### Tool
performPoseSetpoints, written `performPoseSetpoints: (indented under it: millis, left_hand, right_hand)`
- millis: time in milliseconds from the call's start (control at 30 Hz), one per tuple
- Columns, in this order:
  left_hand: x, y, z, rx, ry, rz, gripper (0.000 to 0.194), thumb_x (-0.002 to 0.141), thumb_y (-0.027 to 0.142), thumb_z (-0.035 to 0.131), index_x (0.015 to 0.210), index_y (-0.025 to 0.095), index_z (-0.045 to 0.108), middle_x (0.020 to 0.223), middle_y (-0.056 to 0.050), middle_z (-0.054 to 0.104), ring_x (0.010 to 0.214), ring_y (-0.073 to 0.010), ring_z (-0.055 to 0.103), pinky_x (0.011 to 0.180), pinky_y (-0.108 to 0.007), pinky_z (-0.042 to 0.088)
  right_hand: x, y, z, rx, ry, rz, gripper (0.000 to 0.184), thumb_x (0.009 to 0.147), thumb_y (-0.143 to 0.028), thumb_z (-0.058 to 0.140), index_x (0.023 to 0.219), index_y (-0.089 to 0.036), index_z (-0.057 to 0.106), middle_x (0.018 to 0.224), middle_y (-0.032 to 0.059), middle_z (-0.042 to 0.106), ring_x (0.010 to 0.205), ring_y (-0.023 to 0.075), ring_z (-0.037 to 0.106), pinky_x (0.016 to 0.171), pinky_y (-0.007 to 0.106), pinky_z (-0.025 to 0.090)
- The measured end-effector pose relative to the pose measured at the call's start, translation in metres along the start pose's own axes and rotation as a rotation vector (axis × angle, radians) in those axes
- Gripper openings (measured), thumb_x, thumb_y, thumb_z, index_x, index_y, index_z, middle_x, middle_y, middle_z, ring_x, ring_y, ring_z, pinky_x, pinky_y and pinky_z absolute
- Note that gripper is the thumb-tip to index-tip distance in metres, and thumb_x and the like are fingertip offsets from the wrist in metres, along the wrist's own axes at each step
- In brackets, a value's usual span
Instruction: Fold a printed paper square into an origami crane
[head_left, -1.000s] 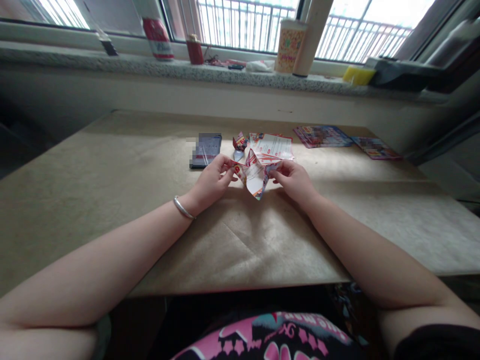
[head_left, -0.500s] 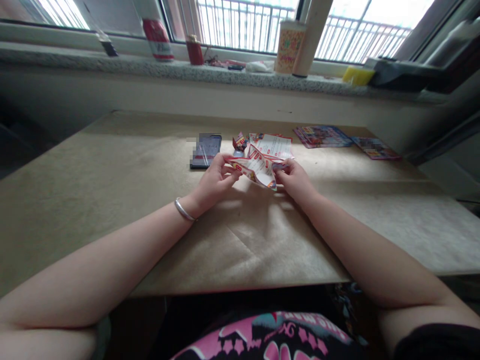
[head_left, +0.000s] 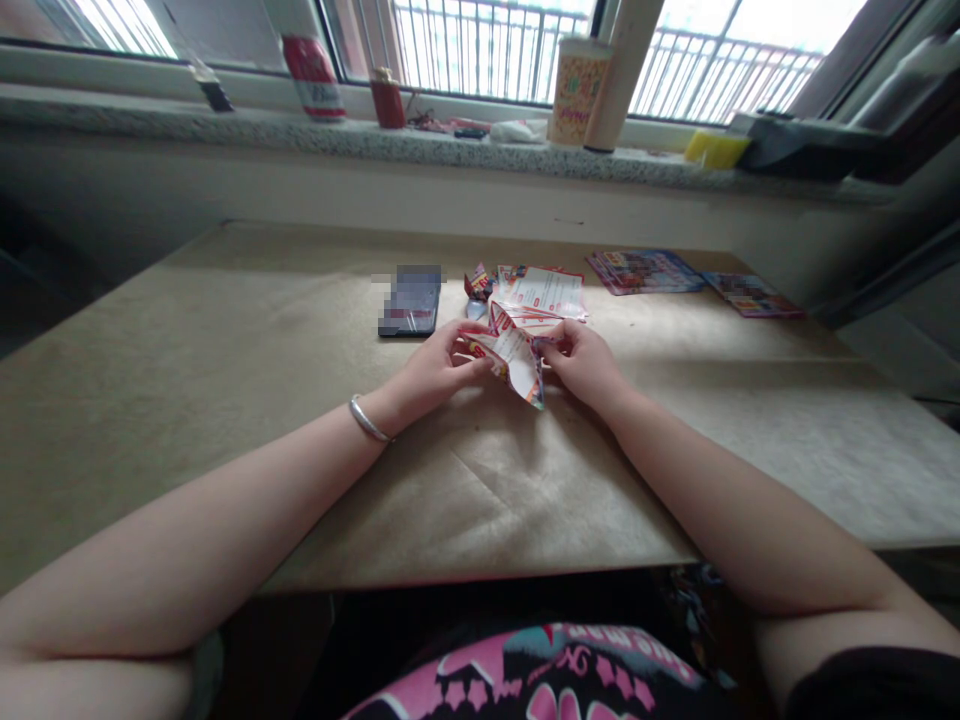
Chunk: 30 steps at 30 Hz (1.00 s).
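Folded paper (head_left: 519, 358) gripped at two sides

Forearms (head_left: 285, 490) reach inward over the bench (head_left: 465, 510); silver bangle (head_left: 367, 418) on left wrist. Left hand (head_left: 435, 373): fingers clamped on the paper's left side, thumb nearer. Right hand (head_left: 589, 368): fingers pinching the right side. Paper sits between them, flaps spread. Printed sheets (head_left: 546, 291) just beyond; phone (head_left: 414, 302) beyond left hand.

Silver bangle (head_left: 367, 419) — black, pink-printed shirt (head_left: 480, 675)

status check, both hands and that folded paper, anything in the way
Left hand and right hand both holding folded paper. Creased, corners pointing outward. Phone and printed sheets beyond, neither blocking.
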<state>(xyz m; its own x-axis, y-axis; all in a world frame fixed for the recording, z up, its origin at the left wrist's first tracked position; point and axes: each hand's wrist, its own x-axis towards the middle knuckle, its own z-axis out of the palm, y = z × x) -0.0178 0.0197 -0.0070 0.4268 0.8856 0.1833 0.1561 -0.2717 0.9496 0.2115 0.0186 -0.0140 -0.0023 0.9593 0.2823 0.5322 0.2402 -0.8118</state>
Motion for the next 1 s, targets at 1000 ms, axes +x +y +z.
performPoseSetpoints:
  millis: [1000]
  left_hand:
    - [-0.004,0.009,0.006,0.017,0.147,0.112,0.031,0.074,0.043,0.074,0.08,0.014,0.063,0.09,-0.007,0.071,0.086,-0.0187,0.068,0.085,-0.036,0.056]
  right_hand:
    - [-0.009,-0.015,-0.003,-0.068,0.008,-0.128,0.009,0.078,-0.029,0.061,0.075,-0.021,0.058,0.077,0.0022,0.069,0.067,0.0163,0.063,0.065,0.031,0.052]
